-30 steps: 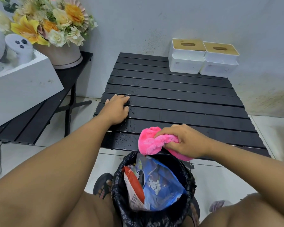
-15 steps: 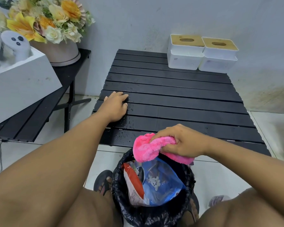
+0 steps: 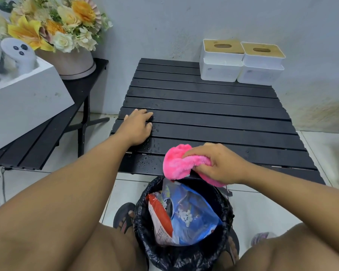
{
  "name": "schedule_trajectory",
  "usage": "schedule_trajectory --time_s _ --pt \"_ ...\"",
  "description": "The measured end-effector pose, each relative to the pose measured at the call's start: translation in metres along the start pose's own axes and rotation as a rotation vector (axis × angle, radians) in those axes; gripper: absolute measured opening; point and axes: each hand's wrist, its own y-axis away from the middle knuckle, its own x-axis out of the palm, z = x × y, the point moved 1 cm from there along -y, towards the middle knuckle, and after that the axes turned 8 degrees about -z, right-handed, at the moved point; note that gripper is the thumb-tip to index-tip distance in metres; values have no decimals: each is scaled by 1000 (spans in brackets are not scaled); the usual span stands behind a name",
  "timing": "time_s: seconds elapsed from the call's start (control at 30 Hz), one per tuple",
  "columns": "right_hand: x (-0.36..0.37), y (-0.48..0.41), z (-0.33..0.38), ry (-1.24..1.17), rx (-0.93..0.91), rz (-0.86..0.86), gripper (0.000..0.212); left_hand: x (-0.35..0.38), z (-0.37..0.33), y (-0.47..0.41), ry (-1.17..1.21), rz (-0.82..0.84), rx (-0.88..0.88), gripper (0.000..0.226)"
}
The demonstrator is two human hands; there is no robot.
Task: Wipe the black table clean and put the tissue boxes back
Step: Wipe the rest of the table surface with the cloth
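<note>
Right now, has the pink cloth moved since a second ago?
Yes. The cloth slid partly off the near edge of the table toward the bin, then back onto that edge.

A slatted black side table (image 3: 37,145) stood at the left. At its far corner, against the grey wall (image 3: 184,20), sat a round pot (image 3: 74,63) of yellow and cream flowers (image 3: 53,22). Nearer on the same table, a white box (image 3: 27,102) held a white controller (image 3: 20,53). On the tiled floor (image 3: 262,208) stood a bin lined with a black bag (image 3: 184,257), containing a blue packet (image 3: 192,218) and a red wrapper (image 3: 160,218). A sandal (image 3: 124,216) lay just beside the bin's left rim.
</note>
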Motion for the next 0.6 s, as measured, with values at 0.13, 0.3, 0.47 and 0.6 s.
schedule_trajectory --time_s 0.13,0.3,0.47,0.6 --pt "3 4 13 -46 -39 168 25 0 0 0 1 0 7 47" --pt "0 3 25 -178 -11 308 28 -1 0 0 3 -1 5 48" --pt "-16 -11 16 -242 18 136 25 0 1 0 -1 -1 3 49" --pt "-29 -26 -2 -165 85 -207 25 0 1 -1 -8 -1 9 49"
